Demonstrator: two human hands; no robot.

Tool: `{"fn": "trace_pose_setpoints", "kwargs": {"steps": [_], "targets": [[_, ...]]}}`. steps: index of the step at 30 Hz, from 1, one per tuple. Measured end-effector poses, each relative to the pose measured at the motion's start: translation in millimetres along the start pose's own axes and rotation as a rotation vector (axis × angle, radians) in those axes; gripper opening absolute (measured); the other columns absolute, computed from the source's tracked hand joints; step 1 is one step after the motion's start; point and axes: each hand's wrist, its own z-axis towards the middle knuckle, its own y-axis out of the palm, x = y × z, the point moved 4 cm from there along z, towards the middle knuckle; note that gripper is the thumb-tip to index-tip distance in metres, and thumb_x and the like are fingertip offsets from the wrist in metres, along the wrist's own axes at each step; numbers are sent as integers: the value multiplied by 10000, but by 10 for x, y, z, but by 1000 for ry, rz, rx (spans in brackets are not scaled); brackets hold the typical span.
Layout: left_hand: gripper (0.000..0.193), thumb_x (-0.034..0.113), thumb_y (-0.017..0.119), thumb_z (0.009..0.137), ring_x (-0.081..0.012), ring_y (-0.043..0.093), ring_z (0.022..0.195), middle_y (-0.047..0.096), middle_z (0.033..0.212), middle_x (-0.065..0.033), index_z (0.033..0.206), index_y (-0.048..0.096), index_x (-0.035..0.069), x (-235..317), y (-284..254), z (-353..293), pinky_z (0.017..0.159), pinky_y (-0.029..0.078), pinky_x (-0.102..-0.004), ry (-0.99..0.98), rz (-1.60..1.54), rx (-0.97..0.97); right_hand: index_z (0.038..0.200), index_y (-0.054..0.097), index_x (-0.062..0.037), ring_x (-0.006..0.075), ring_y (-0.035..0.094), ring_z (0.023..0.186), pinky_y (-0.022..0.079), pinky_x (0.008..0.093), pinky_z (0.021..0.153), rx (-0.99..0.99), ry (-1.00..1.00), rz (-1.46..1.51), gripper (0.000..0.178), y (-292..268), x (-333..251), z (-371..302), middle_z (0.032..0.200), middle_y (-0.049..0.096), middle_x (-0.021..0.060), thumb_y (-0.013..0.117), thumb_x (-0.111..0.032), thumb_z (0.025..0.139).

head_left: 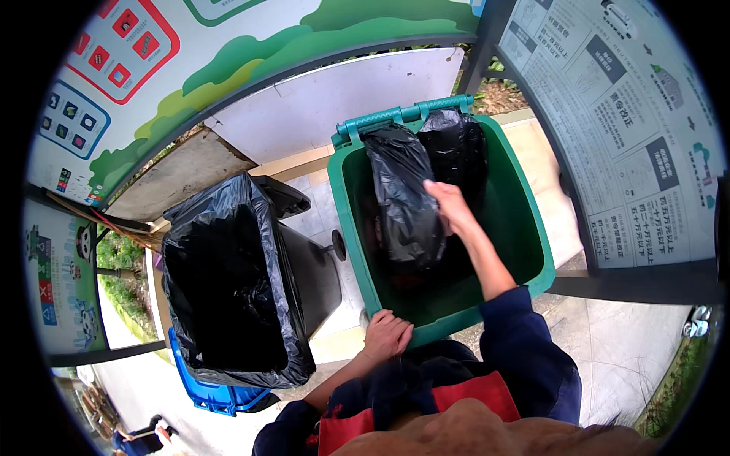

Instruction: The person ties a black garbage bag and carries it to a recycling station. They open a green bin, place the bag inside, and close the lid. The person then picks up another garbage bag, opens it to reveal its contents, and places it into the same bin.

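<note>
A large green wheeled bin stands upright in front of me, its top uncovered. My right hand reaches inside it and is closed on the side of a black plastic bag; the fingertips are partly hidden behind the plastic. Next to that bag, at the far corner of the bin, is more black plastic. My left hand rests at the near left corner of the bin, with the fingers bent over its rim. The dark bottom of the bin is hard to make out.
Left of the green bin stands a grey bin lined with a black bag. A blue lid sits at its near side. Printed boards on dark frames flank the spot, and a white panel closes off the back.
</note>
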Motion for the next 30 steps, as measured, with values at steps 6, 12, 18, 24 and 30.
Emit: {"fn": "trace_pose_setpoints", "kwargs": {"steps": [6, 12, 18, 24, 30], "targets": [[127, 156, 588, 798, -186, 556, 767, 606, 779, -37, 841, 612, 39, -209, -192, 191, 783, 418, -313, -201, -515, -27, 748, 613, -96, 8, 433, 470, 289, 179, 407, 216, -215, -181, 216, -280, -902, -1302, 613, 552, -58, 555, -269, 864], [382, 302, 430, 921, -136, 516, 980, 552, 1124, -73, 1186, 479, 32, -549, -249, 1031, 849, 397, -260, -523, -1254, -178, 1039, 562, -65, -4, 394, 460, 282, 132, 389, 186, -246, -278, 217, -101, -1082, -2346, 712, 563, -70, 572, -142, 837], [443, 274, 473, 896, -180, 504, 1074, 538, 1166, -90, 1240, 428, -1, 435, -364, 1957, 939, 390, -318, -512, -1973, -529, 1001, 552, -36, 34, 371, 507, 300, 228, 429, -50, -249, -672, 288, 241, -171, -2568, 557, 418, -55, 662, -191, 784], [110, 112, 494, 881, -164, 580, 861, 576, 977, -44, 980, 498, 63, 462, -1133, 2653, 789, 487, -297, -210, -1772, -16, 834, 535, 4, 152, 368, 488, 335, 330, 476, 174, -335, -944, 254, -181, -199, -3194, 520, 397, 95, 671, -193, 749], [180, 138, 519, 880, -121, 568, 832, 571, 936, -20, 1054, 511, 91, 485, -1921, 2765, 767, 485, -282, -77, -1445, 253, 824, 627, -56, 295, 575, 654, 444, 347, 614, 693, -498, -1036, 175, -1283, -524, -3402, 701, 583, 159, 657, -198, 727]]}}
